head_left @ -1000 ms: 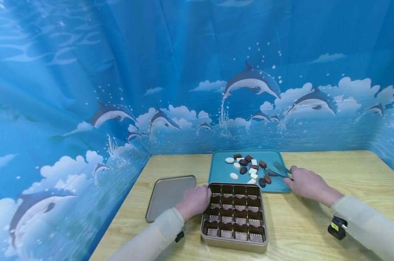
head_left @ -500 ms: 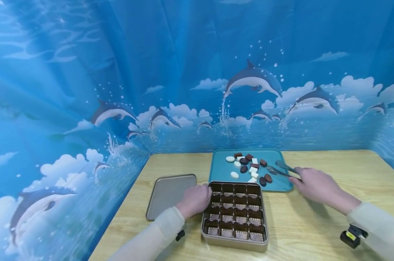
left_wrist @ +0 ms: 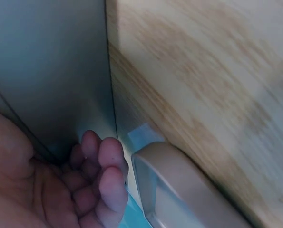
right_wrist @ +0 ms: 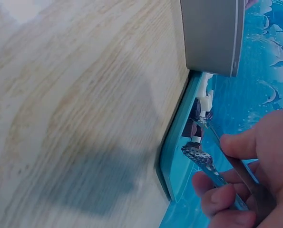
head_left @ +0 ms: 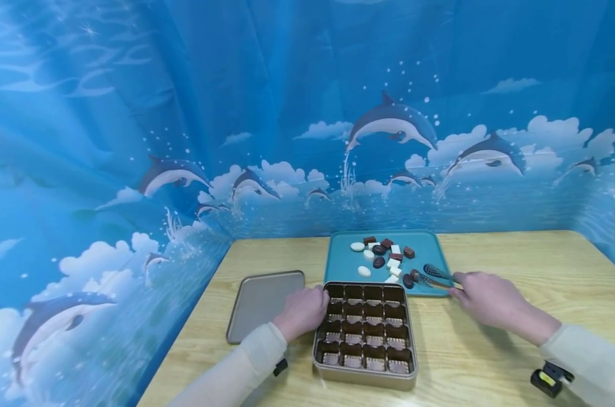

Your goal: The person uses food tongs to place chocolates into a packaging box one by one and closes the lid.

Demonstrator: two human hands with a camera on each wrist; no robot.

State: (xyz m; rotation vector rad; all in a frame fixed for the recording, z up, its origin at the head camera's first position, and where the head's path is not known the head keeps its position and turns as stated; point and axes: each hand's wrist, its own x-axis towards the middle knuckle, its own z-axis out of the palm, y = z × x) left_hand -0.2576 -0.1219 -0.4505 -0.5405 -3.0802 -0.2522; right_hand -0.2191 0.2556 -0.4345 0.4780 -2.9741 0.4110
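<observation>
My left hand [head_left: 303,310] grips the upper left rim of a square tin box [head_left: 366,376], with the thumb side at the rim. In the left wrist view its loosely curled fingers [left_wrist: 111,187] lie against the box's outer wall [left_wrist: 51,61]. The box holds a brown divider tray [head_left: 355,332] of small square compartments, with nothing in those that show. My right hand [head_left: 490,297] holds metal tongs [head_left: 437,278], their perforated ends spread apart. One tong end is beside a brown oval chocolate [head_left: 415,275] on the teal tray [head_left: 345,271]; whether they touch cannot be told.
Several white, brown and dark chocolates [head_left: 379,262] are scattered over the teal tray behind the box. A flat tin lid [head_left: 261,305] lies left of the box on the wooden table [head_left: 465,362]. A blue dolphin-print curtain [head_left: 287,113] hangs behind the table.
The tongs have swung lower and nearer the front of the tray, toward the brown oval chocolate. My right hand moved slightly. My left hand and the box have stayed in place.
</observation>
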